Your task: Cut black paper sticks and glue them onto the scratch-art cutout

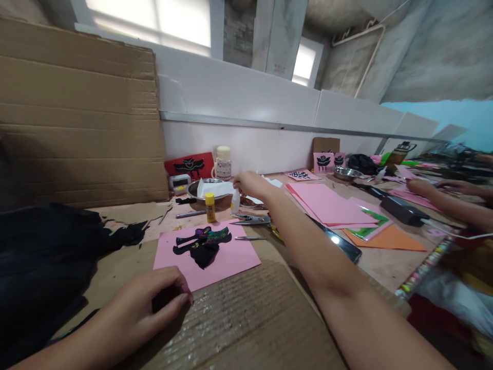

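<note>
My right hand (248, 186) reaches across the table with its fingers closed round the top of a small white glue bottle (234, 203). Close by on the left is an upright yellow glue stick (210, 208). My left hand (157, 295) rests at the near edge of a pink sheet (239, 254), fingers loosely curled and a gap inside the thumb; nothing shows in it. On that sheet lies a black cut-out shape (204, 241) with shiny coloured patches and a folded-looking black piece at its lower side. Scissors (256, 221) and tweezers (250, 238) lie beyond the sheet.
A metal bowl (192, 190) with white paper stands behind. Right of my arm are a pink paper stack (327, 205), a phone (339, 241) and a black device (402, 209). Cardboard (77, 113) and black material (38, 267) are left; another person's hands work far right.
</note>
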`<state>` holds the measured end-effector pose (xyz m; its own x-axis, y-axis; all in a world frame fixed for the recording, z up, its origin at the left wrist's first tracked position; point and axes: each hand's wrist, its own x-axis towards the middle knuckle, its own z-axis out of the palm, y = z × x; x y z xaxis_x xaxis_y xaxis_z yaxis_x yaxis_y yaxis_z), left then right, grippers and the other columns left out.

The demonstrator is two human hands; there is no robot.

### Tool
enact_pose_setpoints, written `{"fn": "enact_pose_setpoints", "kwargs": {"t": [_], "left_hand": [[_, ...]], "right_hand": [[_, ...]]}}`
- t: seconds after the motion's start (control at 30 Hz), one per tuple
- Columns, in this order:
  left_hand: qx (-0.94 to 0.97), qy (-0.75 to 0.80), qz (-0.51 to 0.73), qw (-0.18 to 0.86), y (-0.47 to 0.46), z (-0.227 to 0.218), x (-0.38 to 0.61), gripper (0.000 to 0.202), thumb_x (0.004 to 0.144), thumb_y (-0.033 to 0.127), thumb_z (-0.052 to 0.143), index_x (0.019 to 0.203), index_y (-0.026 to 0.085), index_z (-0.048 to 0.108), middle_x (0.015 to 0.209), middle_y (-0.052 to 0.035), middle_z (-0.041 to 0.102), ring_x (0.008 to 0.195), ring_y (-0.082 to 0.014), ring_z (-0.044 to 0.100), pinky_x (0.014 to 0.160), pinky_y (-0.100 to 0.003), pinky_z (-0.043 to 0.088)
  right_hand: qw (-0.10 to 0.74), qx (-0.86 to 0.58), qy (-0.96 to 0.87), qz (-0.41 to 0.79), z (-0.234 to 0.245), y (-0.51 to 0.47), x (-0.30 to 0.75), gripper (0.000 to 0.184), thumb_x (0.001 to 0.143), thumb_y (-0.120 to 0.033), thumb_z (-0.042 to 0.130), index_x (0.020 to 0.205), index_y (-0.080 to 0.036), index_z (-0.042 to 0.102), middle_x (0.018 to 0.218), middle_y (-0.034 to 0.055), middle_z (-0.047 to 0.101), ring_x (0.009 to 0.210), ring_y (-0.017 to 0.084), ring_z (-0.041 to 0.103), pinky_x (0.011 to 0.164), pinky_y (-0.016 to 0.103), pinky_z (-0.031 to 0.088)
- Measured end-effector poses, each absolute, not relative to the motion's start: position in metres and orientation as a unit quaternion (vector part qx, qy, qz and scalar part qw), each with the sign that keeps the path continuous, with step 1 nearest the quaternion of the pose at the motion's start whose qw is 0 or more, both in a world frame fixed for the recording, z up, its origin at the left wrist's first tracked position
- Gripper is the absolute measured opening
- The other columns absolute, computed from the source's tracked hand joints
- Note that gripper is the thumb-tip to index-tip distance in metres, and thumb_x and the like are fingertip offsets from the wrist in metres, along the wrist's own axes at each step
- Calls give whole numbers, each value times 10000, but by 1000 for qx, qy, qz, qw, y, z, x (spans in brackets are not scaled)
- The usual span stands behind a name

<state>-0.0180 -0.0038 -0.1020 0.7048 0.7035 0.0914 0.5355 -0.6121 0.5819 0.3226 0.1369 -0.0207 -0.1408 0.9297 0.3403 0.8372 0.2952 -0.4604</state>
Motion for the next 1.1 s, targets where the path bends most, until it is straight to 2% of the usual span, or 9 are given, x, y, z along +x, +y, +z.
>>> {"fn": "enact_pose_setpoints", "kwargs": {"t": [0.2,0.37,0.47,0.53,0.7,0.83,0.93,1.0,1.1], "left_hand": [[879,354,161,277,-7,-96,-17,247,1027,395,589,974,275,798,960,-26,839,870,-231,767,802,-289,579],[878,354,159,280,-3,-100,-15,256,1019,412,582,951,270,783,956,-28,826,870,-230,755,807,-296,574],[863,367,166,306,-1,-100,-12,258,958,463,617,892,257,757,900,-36,812,842,-241,739,793,-320,570],[830,382,176,366,0,-100,-9,292,910,526,657,861,251,743,884,-39,805,853,-250,728,812,-338,571],[750,405,184,489,4,-98,-7,499,863,737,630,860,237,624,744,0,678,640,-188,625,595,-298,522],[727,403,177,527,0,-91,-6,506,829,728,669,882,227,622,745,13,643,643,-168,608,582,-271,496],[725,395,173,537,-5,-83,-6,470,837,685,668,885,218,664,780,-10,679,716,-185,634,577,-256,490],[725,392,172,540,-6,-80,-5,458,839,670,659,874,214,679,785,-15,682,719,-186,628,565,-253,491],[726,389,172,540,-7,-79,-5,439,848,651,642,841,213,674,755,-4,655,685,-176,605,548,-247,492]], "right_hand": [[269,-616,-739,37,-4,125,339,258,1112,-370,704,1317,-215,731,1384,111,729,1141,250,746,989,461,657],[324,-589,-739,39,5,109,309,204,1120,-358,680,1170,-196,793,1107,79,810,1026,240,768,939,404,634],[315,-562,-759,92,-12,102,278,248,1035,-355,803,1245,-224,803,1086,60,832,962,227,785,872,340,629],[294,-556,-768,124,-29,102,261,336,991,-369,860,1278,-213,782,1138,65,824,974,232,786,890,365,646],[278,-585,-742,173,-65,112,244,308,1097,-369,728,1340,-180,713,1339,107,739,1116,260,759,957,474,667],[310,-596,-719,179,-68,113,238,361,1087,-386,740,1383,-184,695,1374,113,723,1144,276,752,968,490,662],[332,-572,-732,163,-58,96,234,285,1126,-348,657,1352,-175,676,1332,106,724,1177,275,722,1023,489,614],[329,-549,-751,161,-54,76,235,221,1173,-285,485,1283,-183,647,1240,94,736,1148,249,688,1036,429,565],[297,-523,-780,170,-57,34,246,231,1152,-381,485,1125,-210,639,1097,79,741,1007,263,670,926,394,537]]}}
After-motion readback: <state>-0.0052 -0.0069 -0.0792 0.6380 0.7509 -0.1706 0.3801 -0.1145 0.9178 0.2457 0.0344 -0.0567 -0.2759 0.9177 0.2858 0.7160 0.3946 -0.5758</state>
